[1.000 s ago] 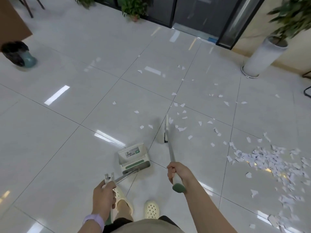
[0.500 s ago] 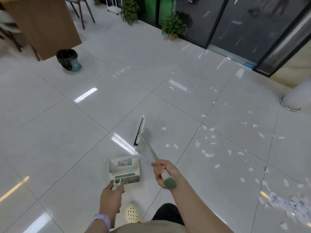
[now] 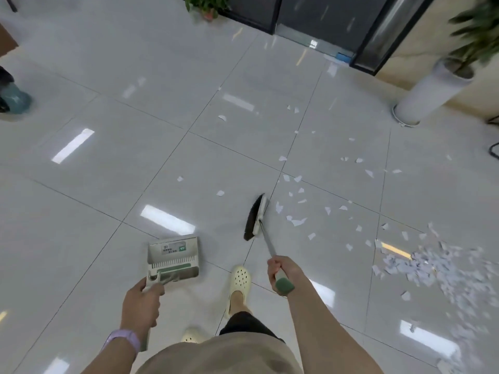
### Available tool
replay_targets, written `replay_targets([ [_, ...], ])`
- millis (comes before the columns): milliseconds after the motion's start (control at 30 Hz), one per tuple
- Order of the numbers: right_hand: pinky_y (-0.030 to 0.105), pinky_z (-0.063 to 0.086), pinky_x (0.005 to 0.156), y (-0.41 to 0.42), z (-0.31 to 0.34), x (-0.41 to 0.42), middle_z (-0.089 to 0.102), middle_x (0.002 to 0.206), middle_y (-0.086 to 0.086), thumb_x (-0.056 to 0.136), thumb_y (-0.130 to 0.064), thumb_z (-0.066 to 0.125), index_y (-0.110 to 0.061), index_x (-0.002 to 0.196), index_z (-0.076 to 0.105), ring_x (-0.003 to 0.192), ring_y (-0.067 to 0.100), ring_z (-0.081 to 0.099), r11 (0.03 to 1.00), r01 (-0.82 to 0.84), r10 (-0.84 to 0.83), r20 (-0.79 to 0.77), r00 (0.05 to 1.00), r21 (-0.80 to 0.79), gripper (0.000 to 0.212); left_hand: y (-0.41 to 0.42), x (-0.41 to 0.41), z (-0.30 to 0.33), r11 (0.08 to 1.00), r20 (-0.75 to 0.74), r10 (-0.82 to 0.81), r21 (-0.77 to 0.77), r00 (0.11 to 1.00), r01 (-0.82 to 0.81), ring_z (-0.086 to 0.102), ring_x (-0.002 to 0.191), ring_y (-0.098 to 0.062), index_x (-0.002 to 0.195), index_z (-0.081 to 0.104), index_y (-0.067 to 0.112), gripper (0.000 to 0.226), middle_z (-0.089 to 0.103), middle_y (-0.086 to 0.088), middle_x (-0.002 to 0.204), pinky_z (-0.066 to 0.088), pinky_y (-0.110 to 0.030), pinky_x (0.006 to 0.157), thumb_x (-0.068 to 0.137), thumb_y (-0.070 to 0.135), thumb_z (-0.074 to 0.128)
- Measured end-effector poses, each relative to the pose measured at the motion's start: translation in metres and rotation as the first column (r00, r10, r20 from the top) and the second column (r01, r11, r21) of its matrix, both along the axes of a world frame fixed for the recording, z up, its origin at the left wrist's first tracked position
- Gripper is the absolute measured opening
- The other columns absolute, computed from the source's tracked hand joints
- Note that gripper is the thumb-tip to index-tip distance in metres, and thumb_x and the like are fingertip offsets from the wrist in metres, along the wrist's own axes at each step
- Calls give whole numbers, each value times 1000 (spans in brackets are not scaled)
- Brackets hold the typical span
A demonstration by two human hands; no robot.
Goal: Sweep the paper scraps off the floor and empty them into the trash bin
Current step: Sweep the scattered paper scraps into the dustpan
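Nearest the camera, the pale plastic handle of the cream-and-green dustpan (image 3: 174, 259) is held in the left hand (image 3: 141, 300), whose grip is curled closed round the handle; a lilac wristband (image 3: 124, 340) is worn on that wrist. The green-capped grey handle of the long broom (image 3: 266, 245) is clasped in the right hand (image 3: 283, 268), the grip wrapped tight round it just below the cap. A cream perforated clog (image 3: 239, 283) is planted between the two tools on the glossy grey tiled floor (image 3: 81, 238). Compared with half a second ago, the view has been swung back to the right and the dark-bristled broom head (image 3: 255, 217) has been carried rightward, away from the dustpan's mouth, so that it is now set down just left of the loose white paper scraps (image 3: 297, 221). This is judged as the start of a fresh gathering stroke rather than a loading of the pan, in which no scraps can be made out. A dense heap of scraps (image 3: 442, 268) is seen further right, well apart from the pan, and stray pieces are scattered beyond the broom. The black-lined teal trash bin (image 3: 12, 97) is cut by the left edge, far from the scraps. A tall white planter (image 3: 429, 95) is seen at the far right. Most of the task is judged undone.
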State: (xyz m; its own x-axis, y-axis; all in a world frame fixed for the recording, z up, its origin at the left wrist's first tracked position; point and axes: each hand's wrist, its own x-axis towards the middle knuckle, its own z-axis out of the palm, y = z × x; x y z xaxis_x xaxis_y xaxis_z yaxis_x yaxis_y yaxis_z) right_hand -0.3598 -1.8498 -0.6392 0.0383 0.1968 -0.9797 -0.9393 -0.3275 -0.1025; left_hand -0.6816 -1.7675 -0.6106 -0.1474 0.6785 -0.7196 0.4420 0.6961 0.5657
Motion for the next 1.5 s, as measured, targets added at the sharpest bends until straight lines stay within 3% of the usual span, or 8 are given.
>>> replay_targets([
  [200, 17, 37, 32, 29, -10, 107, 42, 43, 2, 90, 0, 47, -10, 73, 42, 25, 12, 40, 974, -59, 104, 200, 974, -221, 21, 54, 74, 3, 1000, 67, -27, 0, 997, 27, 28, 46, -18, 79, 54, 6, 8, 36, -9, 58, 27, -25, 47, 86, 2, 53],
  [333, 27, 46, 54, 39, -10, 163, 51, 81, 10, 73, 1, 52, -7, 79, 49, 58, 26, 53, 904, -86, 243, 337, 910, -419, 11, 76, 105, 6, 999, 129, 43, -12, 991, -42, 28, 44, -16, 80, 54, 7, 9, 36, -8, 55, 27, -26, 48, 89, 3, 52],
  [567, 28, 44, 53, 78, -2, 171, 50, 69, 12, 76, 5, 46, -3, 82, 47, 55, 25, 49, 952, 100, 35, 425, 905, -291, 10, 107, 141, 8, 997, 159, 75, -12, 984, -74, 27, 42, -15, 77, 49, 12, 16, 34, -6, 51, 26, -26, 49, 90, 4, 51],
  [833, 28, 39, 47, 171, 38, 82, 47, 44, 6, 82, 0, 52, -7, 70, 52, 45, 19, 42, 990, -128, 138, 340, 930, -53, 14, 146, 129, 4, 991, 42, -121, 58, 992, 119, 32, 44, -19, 87, 61, 0, 10, 40, -8, 51, 29, -26, 46, 89, 3, 52],
  [1067, 17, 33, 33, 286, 72, -22, 38, 43, 2, 88, 3, 46, -10, 63, 43, 28, 13, 35, 951, -277, 242, 222, 944, 139, 28, 190, 86, 10, 968, 3, -213, 139, 977, 210, 44, 49, -21, 86, 68, 21, 18, 53, -2, 54, 36, -27, 46, 89, 8, 56],
  [1300, 17, 36, 29, 377, 38, -116, 34, 49, -4, 87, 8, 52, -14, 76, 43, 32, 6, 36, 931, 5, 99, -267, 959, 364, 26, 265, -19, 16, 961, -15, -263, 82, 965, 263, 40, 46, -17, 71, 59, 23, 21, 50, 6, 45, 33, -22, 41, 85, 7, 55],
  [1400, 17, 39, 31, 407, 18, -158, 39, 52, -1, 76, 10, 58, -9, 90, 48, 32, 7, 41, 932, 32, 102, -346, 933, 362, 26, 280, -64, 11, 957, -47, -277, 70, 960, 280, 42, 46, -17, 78, 65, 20, 16, 53, 4, 47, 35, -28, 46, 85, 8, 57],
  [1500, 18, 40, 31, 422, 3, -183, 41, 52, 1, 84, 9, 55, -2, 106, 47, 31, 9, 41, 943, 76, 62, -397, 916, 323, 26, 299, -100, 7, 972, -50, -224, 64, 973, 227, 40, 45, -18, 78, 67, 21, 9, 50, 1, 46, 35, -30, 49, 78, 17, 59],
])
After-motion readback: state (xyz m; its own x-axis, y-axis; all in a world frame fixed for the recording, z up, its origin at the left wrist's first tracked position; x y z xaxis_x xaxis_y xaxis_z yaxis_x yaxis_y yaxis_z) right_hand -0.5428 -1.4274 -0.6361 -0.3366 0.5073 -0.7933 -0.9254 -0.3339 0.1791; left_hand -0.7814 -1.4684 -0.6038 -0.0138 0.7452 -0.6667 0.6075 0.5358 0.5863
